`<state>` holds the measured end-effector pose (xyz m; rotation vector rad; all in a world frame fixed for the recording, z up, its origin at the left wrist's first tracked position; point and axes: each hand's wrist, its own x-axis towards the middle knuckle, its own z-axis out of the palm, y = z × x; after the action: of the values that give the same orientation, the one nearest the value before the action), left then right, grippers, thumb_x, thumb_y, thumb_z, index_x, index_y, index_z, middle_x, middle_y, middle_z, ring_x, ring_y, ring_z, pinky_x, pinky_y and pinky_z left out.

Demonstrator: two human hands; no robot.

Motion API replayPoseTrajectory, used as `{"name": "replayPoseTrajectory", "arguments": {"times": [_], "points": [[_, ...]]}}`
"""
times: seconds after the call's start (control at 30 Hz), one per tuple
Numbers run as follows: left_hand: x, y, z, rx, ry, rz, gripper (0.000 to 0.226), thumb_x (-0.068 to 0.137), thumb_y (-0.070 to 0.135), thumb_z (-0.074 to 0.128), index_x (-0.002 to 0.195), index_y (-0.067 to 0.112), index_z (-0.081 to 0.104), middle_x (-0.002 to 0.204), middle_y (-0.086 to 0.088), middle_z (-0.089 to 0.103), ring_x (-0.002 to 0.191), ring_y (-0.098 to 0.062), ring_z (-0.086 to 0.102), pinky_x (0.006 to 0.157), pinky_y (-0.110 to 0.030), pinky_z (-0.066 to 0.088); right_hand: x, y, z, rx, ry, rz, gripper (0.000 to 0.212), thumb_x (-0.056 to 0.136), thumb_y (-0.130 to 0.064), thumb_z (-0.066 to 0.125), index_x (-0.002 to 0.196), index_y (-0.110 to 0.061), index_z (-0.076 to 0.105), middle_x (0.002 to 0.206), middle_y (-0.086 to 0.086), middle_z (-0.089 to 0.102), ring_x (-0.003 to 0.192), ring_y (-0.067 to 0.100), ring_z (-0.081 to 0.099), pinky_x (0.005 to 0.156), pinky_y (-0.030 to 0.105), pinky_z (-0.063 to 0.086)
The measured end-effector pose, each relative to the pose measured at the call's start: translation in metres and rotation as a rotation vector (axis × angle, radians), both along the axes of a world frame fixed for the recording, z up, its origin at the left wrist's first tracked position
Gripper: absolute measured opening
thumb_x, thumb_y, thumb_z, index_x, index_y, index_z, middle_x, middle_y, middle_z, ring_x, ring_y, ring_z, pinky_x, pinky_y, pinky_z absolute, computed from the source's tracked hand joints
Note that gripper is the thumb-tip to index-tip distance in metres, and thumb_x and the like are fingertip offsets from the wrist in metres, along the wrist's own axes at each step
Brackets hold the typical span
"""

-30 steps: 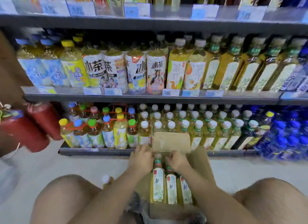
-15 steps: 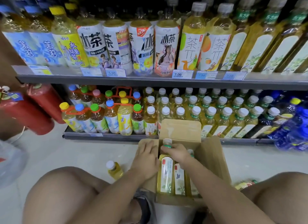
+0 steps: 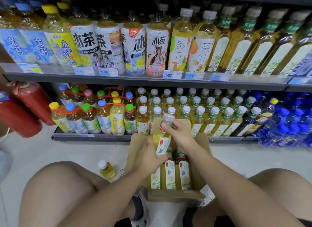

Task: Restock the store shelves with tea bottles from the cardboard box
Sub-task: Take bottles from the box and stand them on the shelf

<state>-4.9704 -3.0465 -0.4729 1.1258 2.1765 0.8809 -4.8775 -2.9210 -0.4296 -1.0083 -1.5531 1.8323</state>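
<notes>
An open cardboard box (image 3: 201, 160) sits on the floor between my knees, with three tea bottles (image 3: 169, 173) standing in it. One tea bottle (image 3: 161, 138), yellow with a white cap and pale label, is raised above the box, tilted slightly. My right hand (image 3: 179, 133) pinches its neck just under the cap. My left hand (image 3: 148, 155) grips its lower body from the left. Behind it, the bottom shelf (image 3: 94, 136) holds rows of white-capped tea bottles (image 3: 211, 111).
Colour-capped multipacks (image 3: 94, 115) fill the bottom shelf's left, blue bottles (image 3: 287, 123) its right. The upper shelf (image 3: 152, 80) carries large tea bottles and price tags. Red fire extinguishers (image 3: 25, 108) lean at the left. A loose small bottle (image 3: 106, 169) lies on the floor by my left knee.
Both hands have lifted one tea bottle up out of the box; earlier they were reaching among the bottle tops. The camera has moved closer and lower towards the shelves.
</notes>
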Motion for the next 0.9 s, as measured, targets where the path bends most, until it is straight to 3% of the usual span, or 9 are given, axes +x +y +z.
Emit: {"name": "replayPoseTrajectory", "arguments": {"times": [0.07,0.13,0.2,0.27,0.37,0.53,0.67,0.77,0.9], "points": [[-0.005,0.003,0.005,0.048,-0.005,0.09,0.067,0.075,0.038,0.08,0.127,0.02,0.041,0.089,0.014,0.056,0.071,-0.001,0.06,0.051,-0.016,0.049,0.001,0.008,0.005,-0.027,-0.033,0.085,0.036,0.092,-0.032,0.068,0.122,-0.014,0.066,0.115,0.004,0.073,0.108,0.02,0.068,0.092,0.035,0.055],[-0.017,0.005,0.008,0.068,0.04,0.157,0.064,0.068,0.044,0.081,0.116,0.024,0.044,0.091,0.009,0.055,0.072,-0.005,0.06,0.051,-0.018,0.052,0.005,0.014,0.001,-0.051,-0.152,0.068,0.032,0.097,-0.037,0.057,0.119,-0.016,0.066,0.113,0.004,0.072,0.1,0.017,0.07,0.087,0.031,0.057],[-0.029,0.005,0.004,0.051,0.048,0.185,0.071,0.064,0.049,0.079,0.119,0.025,0.043,0.103,0.001,0.055,0.084,-0.015,0.062,0.065,-0.035,0.059,0.012,0.014,-0.018,-0.024,-0.442,-0.034,0.021,0.1,-0.025,0.051,0.104,-0.012,0.067,0.099,0.011,0.073,0.078,0.018,0.068,0.071,0.027,0.057],[-0.036,0.003,0.0,0.022,0.009,0.206,0.079,0.064,0.044,0.081,0.127,0.018,0.041,0.112,-0.003,0.05,0.094,-0.022,0.061,0.075,-0.042,0.059,0.019,0.011,-0.045,0.031,-0.799,0.01,0.019,0.098,-0.019,0.05,0.09,-0.009,0.065,0.083,0.012,0.072,0.063,0.019,0.066,0.061,0.029,0.057],[-0.041,-0.001,-0.012,0.013,-0.042,0.263,0.089,0.054,0.058,0.075,0.125,0.015,0.043,0.11,-0.004,0.053,0.093,-0.023,0.062,0.075,-0.045,0.06,0.025,0.006,-0.085,0.066,-1.1,0.13,0.013,0.091,-0.019,0.057,0.088,-0.01,0.065,0.084,0.011,0.072,0.072,0.024,0.072,0.069,0.037,0.063],[-0.043,-0.001,-0.036,-0.076,-0.019,0.234,0.073,0.071,0.043,0.082,0.127,0.018,0.042,0.111,-0.001,0.052,0.088,-0.016,0.061,0.057,-0.026,0.049,0.017,0.006,-0.121,0.128,-1.2,0.031,0.016,0.088,-0.018,0.058,0.103,-0.02,0.06,0.099,0.007,0.067,0.087,0.027,0.067,0.077,0.041,0.061],[-0.048,-0.003,-0.053,-0.109,0.007,0.193,0.074,0.067,0.049,0.079,0.126,0.022,0.044,0.109,0.001,0.052,0.086,-0.014,0.061,0.061,-0.03,0.056,0.009,0.01,-0.124,0.181,-1.272,0.029,0.016,0.092,-0.019,0.055,0.102,-0.023,0.067,0.102,0.003,0.07,0.092,0.023,0.066,0.075,0.032,0.054],[-0.051,-0.002,-0.059,-0.115,0.024,0.174,0.073,0.072,0.048,0.079,0.128,0.021,0.042,0.112,0.001,0.049,0.086,-0.012,0.058,0.053,-0.018,0.042,0.005,0.014,-0.129,0.244,-1.355,0.066,0.02,0.094,-0.018,0.052,0.105,-0.024,0.069,0.105,0.001,0.07,0.096,0.021,0.066,0.07,0.031,0.048],[-0.054,0.002,-0.061,-0.103,0.016,0.185,0.077,0.073,0.044,0.08,0.134,0.019,0.041,0.117,-0.001,0.049,0.086,-0.014,0.056,0.052,-0.017,0.035,0.007,0.019,-0.129,0.259,-1.369,0.093,0.019,0.093,-0.024,0.054,0.101,-0.025,0.071,0.101,0.0,0.072,0.09,0.021,0.066,0.074,0.033,0.054]]}}
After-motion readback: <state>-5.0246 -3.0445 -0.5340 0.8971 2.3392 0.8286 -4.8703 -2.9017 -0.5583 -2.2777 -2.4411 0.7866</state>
